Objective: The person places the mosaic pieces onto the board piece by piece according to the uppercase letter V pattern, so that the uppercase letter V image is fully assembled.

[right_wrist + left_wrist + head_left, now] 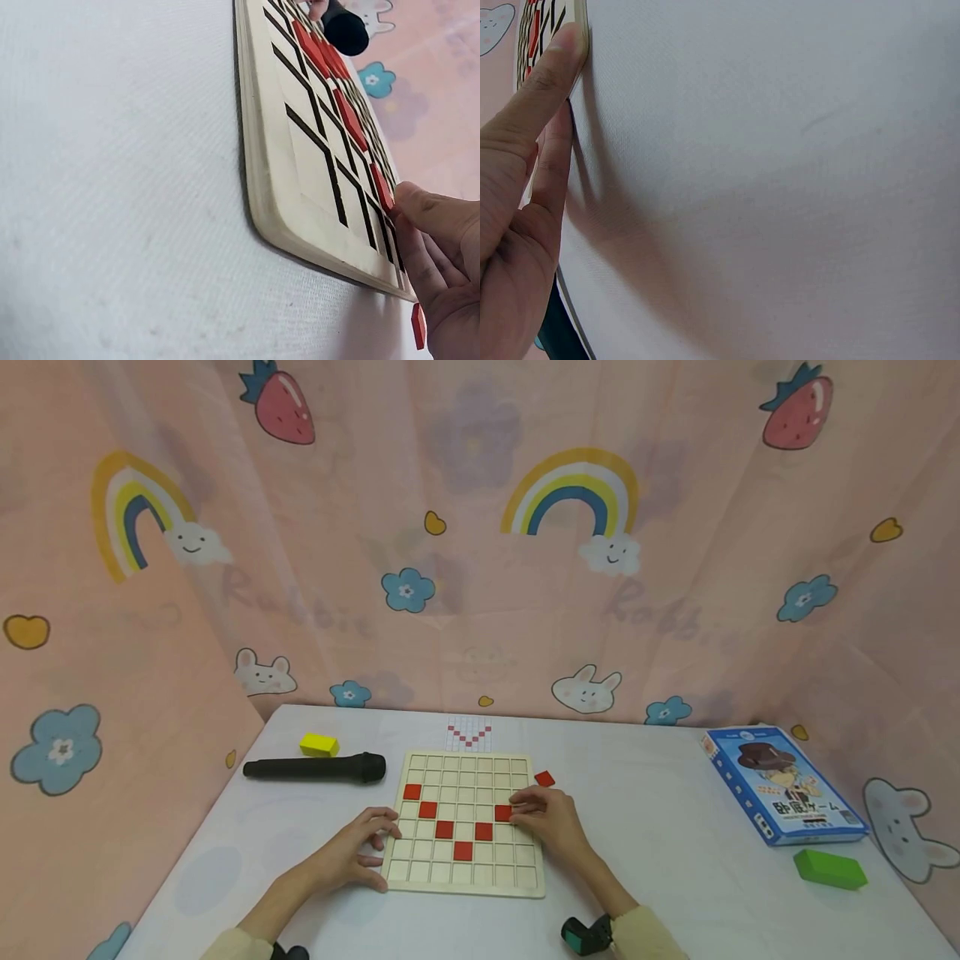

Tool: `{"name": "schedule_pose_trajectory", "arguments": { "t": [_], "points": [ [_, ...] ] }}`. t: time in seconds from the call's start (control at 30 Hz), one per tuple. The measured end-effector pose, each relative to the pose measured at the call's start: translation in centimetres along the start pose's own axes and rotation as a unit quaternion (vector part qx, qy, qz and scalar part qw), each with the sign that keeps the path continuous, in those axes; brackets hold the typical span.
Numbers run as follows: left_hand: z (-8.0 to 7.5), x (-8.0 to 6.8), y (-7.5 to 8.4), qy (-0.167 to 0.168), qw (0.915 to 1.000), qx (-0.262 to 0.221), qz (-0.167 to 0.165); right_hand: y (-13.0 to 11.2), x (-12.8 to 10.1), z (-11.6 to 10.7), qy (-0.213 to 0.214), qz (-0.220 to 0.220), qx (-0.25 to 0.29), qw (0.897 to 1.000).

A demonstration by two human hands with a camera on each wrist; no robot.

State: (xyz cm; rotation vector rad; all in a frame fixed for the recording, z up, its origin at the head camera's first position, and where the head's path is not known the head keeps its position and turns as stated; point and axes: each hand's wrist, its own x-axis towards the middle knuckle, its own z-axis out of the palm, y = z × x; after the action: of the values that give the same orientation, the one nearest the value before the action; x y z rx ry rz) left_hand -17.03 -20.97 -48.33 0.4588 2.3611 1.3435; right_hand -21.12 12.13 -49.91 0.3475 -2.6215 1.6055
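While my right hand (546,820) lies on the wooden grid board (465,821), fingertips pinching a red tile (503,812) in the V of red tiles, my left hand (365,849) rests relaxed against the board's left edge. One loose red tile (545,778) sits just beyond the board's right rim.

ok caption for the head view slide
Right hand sets a red tile on the wooden grid board; left hand steadies its edge.

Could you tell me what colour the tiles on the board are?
Red tiles, clearest in the head view.
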Motion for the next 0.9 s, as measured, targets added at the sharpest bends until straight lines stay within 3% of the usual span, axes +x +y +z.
{"name": "schedule_pose_trajectory", "arguments": {
  "t": [0.23,0.5,0.9],
  "points": [
    [0.0,0.1,-0.2,-0.001,1.0000,0.000,-0.003,0.1,0.4,-1.0,0.007,0.019,0.010,1.000],
    [-0.1,0.1,-0.5,0.004,0.9999,0.011,0.001,2.6,1.5,-4.1,0.092,0.053,-0.059,0.993],
    [0.0,0.0,-0.2,-0.003,0.9999,0.008,0.010,3.1,3.1,-3.1,0.133,0.068,-0.101,0.984]
  ]
}}
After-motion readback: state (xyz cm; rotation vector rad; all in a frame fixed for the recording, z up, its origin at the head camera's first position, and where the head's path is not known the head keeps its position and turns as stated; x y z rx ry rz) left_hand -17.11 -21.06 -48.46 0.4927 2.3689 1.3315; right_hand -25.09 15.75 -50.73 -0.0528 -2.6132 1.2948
